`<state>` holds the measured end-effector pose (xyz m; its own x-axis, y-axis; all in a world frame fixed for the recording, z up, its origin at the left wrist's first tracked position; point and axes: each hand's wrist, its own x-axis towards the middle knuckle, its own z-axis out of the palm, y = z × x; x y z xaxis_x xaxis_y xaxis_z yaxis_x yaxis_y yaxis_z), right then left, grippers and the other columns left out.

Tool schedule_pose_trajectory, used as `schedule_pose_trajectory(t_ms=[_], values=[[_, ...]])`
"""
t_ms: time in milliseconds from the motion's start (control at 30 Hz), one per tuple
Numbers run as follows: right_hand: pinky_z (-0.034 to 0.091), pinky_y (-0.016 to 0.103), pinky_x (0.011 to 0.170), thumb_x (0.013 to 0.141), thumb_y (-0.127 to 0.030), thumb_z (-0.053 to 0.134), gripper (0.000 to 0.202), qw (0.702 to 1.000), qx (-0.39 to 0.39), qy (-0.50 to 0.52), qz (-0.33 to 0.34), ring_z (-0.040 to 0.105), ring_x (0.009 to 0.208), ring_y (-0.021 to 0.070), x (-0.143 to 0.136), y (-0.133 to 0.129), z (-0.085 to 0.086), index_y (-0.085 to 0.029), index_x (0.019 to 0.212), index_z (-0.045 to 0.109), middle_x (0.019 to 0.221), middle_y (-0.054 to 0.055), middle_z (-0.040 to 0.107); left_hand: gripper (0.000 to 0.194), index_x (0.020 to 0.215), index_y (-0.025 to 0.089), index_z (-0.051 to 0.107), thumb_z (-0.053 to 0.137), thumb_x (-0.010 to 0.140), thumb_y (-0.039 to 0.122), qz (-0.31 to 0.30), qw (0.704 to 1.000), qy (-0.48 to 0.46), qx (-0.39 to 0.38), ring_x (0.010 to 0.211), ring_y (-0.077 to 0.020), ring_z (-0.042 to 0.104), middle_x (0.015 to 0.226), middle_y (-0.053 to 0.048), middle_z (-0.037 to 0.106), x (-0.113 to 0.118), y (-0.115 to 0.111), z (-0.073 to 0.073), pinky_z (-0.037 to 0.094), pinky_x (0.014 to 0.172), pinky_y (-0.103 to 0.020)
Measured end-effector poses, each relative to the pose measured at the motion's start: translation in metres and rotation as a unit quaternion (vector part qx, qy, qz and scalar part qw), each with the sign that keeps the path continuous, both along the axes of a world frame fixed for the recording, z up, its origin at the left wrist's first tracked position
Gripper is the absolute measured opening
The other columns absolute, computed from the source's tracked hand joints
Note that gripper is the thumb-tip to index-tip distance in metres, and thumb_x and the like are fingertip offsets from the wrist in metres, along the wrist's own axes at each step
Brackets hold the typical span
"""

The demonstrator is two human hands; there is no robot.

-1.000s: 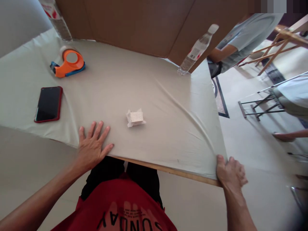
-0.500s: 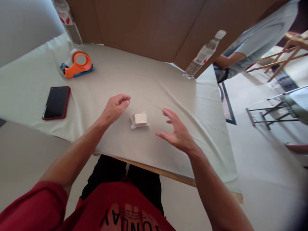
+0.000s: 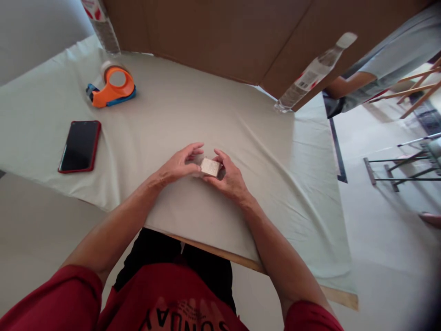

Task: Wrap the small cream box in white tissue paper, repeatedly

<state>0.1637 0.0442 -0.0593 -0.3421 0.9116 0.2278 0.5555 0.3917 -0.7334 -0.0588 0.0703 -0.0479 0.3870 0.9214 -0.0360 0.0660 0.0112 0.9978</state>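
A small pale box (image 3: 210, 168) is at the middle of the cloth-covered table, between my two hands. Its upper face carries faint marks too small to read. My right hand (image 3: 230, 178) grips it from the right, thumb along the near side and fingers at the far side. On the left, my left hand (image 3: 181, 163) has its thumb tip at the box's left edge, where I cannot tell if it presses. The fingers of that hand are spread away from the thumb, beyond the box.
An orange and blue tape dispenser (image 3: 115, 87) and a red-edged phone (image 3: 80, 146) lie on the left. Cardboard (image 3: 213, 41) stands along the back, with a water bottle (image 3: 106, 32) at its left and another bottle (image 3: 315, 73) at its right. Behind it a person's arm (image 3: 354, 85) shows.
Both hands have closed in on the box from either side. My right hand has taken hold of it, and its loose clear wrapping is now mostly hidden. The view has shifted slightly.
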Motion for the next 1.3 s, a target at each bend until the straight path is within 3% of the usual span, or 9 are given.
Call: schedule_pose_trajectory(t_ms=[133,300,600,733,867,967,1067,1167,1300], values=[[0.047,0.05,0.105,0.085,-0.058,0.07,0.067,0.999,0.048,-0.003,0.006,0.06,0.124,0.0314,0.012,-0.001,0.015,-0.027,0.142,0.054,0.138,0.012,0.064,0.088,0.152,0.019,0.044,0.073,0.07,0.03,-0.07,0.994,0.067,0.046,0.125,-0.029,0.06,0.14,-0.016,0.061,0.004,-0.006,0.0,0.046,0.107,-0.043],[0.046,0.046,0.093,0.097,-0.034,0.059,0.02,0.985,0.136,-0.105,0.027,0.065,0.104,0.0271,0.016,0.002,0.04,-0.027,0.108,0.074,0.11,0.007,0.075,0.091,0.154,0.014,0.039,0.07,0.07,0.03,-0.075,0.993,0.06,0.069,0.114,-0.0239,0.062,0.13,-0.014,0.063,0.007,-0.006,-0.002,0.048,0.1,-0.037],[0.034,0.044,0.078,0.095,-0.008,0.042,0.04,0.898,0.235,-0.352,0.122,0.051,0.079,0.0238,-0.009,0.019,0.059,-0.021,0.074,0.073,0.077,0.01,0.068,0.088,0.154,0.016,0.037,0.067,0.071,0.025,-0.066,0.994,0.052,0.077,0.1,-0.0188,0.061,0.11,-0.006,0.065,0.008,-0.002,-0.007,0.048,0.094,-0.034],[0.033,0.04,0.075,0.094,-0.016,0.048,0.028,0.914,0.23,-0.321,0.094,0.051,0.078,0.0231,-0.011,0.029,0.051,-0.021,0.075,0.068,0.075,0.009,0.066,0.088,0.154,0.015,0.037,0.065,0.071,0.023,-0.065,0.993,0.04,0.091,0.097,-0.0182,0.06,0.103,-0.005,0.064,0.009,0.0,-0.014,0.047,0.091,-0.034],[0.035,0.037,0.074,0.09,-0.02,0.052,0.015,0.957,0.135,-0.257,0.016,0.053,0.074,0.021,-0.01,0.036,0.048,-0.019,0.081,0.064,0.077,0.007,0.068,0.089,0.155,0.019,0.035,0.066,0.071,0.02,-0.078,0.991,0.032,0.108,0.096,-0.0187,0.061,0.108,-0.006,0.065,0.008,0.002,-0.021,0.048,0.089,-0.034],[0.037,0.035,0.073,0.09,-0.021,0.052,0.014,0.978,0.08,-0.189,-0.023,0.053,0.07,0.0185,-0.006,0.039,0.054,-0.02,0.081,0.063,0.078,0.005,0.069,0.09,0.155,0.021,0.035,0.066,0.071,0.018,-0.083,0.989,0.032,0.116,0.098,-0.0196,0.062,0.114,-0.008,0.065,0.007,0.003,-0.023,0.048,0.09,-0.035],[0.038,0.033,0.073,0.093,-0.024,0.053,0.016,0.988,0.068,-0.139,-0.001,0.057,0.071,0.0176,0.002,0.038,0.064,-0.02,0.084,0.066,0.082,0.004,0.072,0.091,0.156,0.02,0.034,0.066,0.071,0.018,-0.087,0.989,0.033,0.116,0.102,-0.0203,0.062,0.117,-0.009,0.065,0.007,0.002,-0.022,0.048,0.093,-0.036],[0.036,0.034,0.076,0.095,-0.024,0.056,0.017,0.974,0.103,-0.183,0.084,0.062,0.081,0.0191,0.005,0.033,0.071,-0.021,0.089,0.072,0.091,0.005,0.076,0.091,0.156,0.02,0.033,0.065,0.071,0.018,-0.09,0.989,0.036,0.116,0.102,-0.0202,0.062,0.118,-0.009,0.065,0.006,0.002,-0.02,0.047,0.093,-0.036],[0.028,0.037,0.073,0.095,-0.016,0.054,0.024,0.914,0.168,-0.344,0.137,0.057,0.081,0.0208,-0.007,0.024,0.071,-0.019,0.083,0.075,0.089,0.008,0.076,0.09,0.155,0.021,0.034,0.063,0.07,0.017,-0.086,0.988,0.048,0.117,0.099,-0.0184,0.06,0.111,-0.006,0.065,0.006,0.001,-0.019,0.047,0.088,-0.033]])
